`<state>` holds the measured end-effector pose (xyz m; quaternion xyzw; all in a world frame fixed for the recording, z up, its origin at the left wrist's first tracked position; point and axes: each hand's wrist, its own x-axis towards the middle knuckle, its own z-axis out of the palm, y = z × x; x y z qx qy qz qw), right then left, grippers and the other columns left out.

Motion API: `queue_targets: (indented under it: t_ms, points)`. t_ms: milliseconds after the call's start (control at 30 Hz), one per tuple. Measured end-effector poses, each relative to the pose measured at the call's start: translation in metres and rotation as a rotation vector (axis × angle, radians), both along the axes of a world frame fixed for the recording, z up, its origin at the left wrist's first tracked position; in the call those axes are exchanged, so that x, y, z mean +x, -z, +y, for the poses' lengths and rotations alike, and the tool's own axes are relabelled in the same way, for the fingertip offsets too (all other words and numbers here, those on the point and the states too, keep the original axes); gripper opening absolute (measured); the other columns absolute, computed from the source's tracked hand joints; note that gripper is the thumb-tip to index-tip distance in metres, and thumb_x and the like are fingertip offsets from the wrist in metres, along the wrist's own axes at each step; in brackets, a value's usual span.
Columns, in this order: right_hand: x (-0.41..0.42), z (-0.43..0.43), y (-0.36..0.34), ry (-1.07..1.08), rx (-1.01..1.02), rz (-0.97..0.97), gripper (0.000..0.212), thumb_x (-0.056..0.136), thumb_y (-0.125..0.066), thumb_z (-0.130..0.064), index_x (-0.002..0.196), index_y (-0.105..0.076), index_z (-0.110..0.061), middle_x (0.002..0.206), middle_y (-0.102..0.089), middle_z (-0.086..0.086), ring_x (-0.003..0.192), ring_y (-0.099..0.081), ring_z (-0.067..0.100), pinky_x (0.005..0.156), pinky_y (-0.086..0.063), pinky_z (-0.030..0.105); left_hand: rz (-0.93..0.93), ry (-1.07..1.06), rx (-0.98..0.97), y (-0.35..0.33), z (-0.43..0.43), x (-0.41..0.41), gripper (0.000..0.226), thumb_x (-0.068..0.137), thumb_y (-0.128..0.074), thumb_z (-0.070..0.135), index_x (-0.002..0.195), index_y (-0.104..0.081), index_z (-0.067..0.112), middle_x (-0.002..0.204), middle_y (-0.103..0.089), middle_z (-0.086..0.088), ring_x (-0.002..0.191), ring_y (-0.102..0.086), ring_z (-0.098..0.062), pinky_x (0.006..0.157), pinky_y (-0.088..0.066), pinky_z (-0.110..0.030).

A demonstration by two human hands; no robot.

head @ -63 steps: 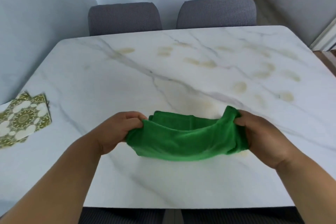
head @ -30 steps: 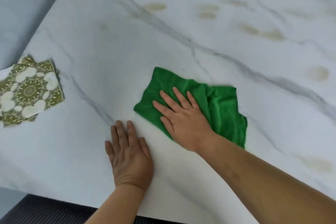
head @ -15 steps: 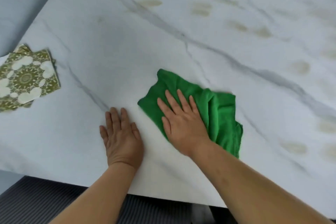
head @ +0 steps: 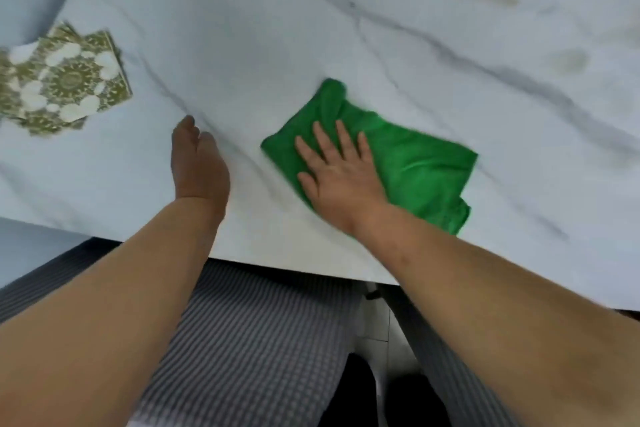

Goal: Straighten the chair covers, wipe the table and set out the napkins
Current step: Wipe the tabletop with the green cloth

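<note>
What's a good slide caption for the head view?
Right hand presses a green cloth on the stained table, left hand beside it, napkins at left.

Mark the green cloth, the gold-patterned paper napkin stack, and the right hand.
green cloth (head: 426,170), head view: flat middle beside the hand.
gold-patterned paper napkin stack (head: 71,80), head view: centre of top napkin.
right hand (head: 341,180), head view: back of the hand.

Your right hand (head: 341,177) flat on green cloth (head: 415,166), centre frame, fingers spread. Your left hand (head: 199,166) rests on marble table (head: 242,45) just left of cloth. Patterned napkins (head: 65,83) stacked far left. Yellowish stains (head: 568,61) upper right. Grey chair cover (head: 249,329) below table edge.
</note>
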<state>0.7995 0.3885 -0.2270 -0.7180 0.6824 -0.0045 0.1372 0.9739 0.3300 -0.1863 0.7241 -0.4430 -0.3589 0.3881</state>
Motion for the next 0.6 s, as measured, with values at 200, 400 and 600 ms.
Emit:
queue_targets:
  t_ms: [200,400,600]
  points:
    - [0.064,0.049,0.0,-0.66,0.032,-0.013,0.068,0.095,-0.039,-0.052,0.153,-0.006,-0.041,0.164,0.005,-0.006,0.148,0.017,0.025,0.117,0.016,0.051,-0.167,-0.157,-0.095,-0.023,0.009,0.027,0.04,0.098,-0.033,0.016,0.135,-0.047,0.012,0.137,-0.049,-0.007,0.125,-0.047,-0.019,0.109,-0.036,-0.033]
    - [-0.058,0.104,0.005,-0.66,0.005,-0.036,0.071,0.093,-0.048,-0.042,0.153,-0.011,-0.041,0.163,0.002,-0.008,0.146,0.019,0.02,0.117,0.017,0.046,-0.353,0.014,-0.087,-0.016,0.057,-0.031,0.041,0.099,-0.034,0.021,0.136,-0.047,0.009,0.141,-0.046,-0.01,0.13,-0.044,-0.023,0.111,-0.034,-0.04]
    - [-0.23,0.179,0.006,-0.527,0.042,0.018,0.071,0.091,-0.036,-0.066,0.152,-0.009,-0.044,0.162,0.007,-0.011,0.147,0.022,0.019,0.116,0.017,0.045,-0.495,0.17,0.002,0.016,0.107,-0.155,0.042,0.098,-0.039,0.023,0.134,-0.049,0.002,0.14,-0.046,-0.018,0.133,-0.039,-0.03,0.113,-0.028,-0.04]
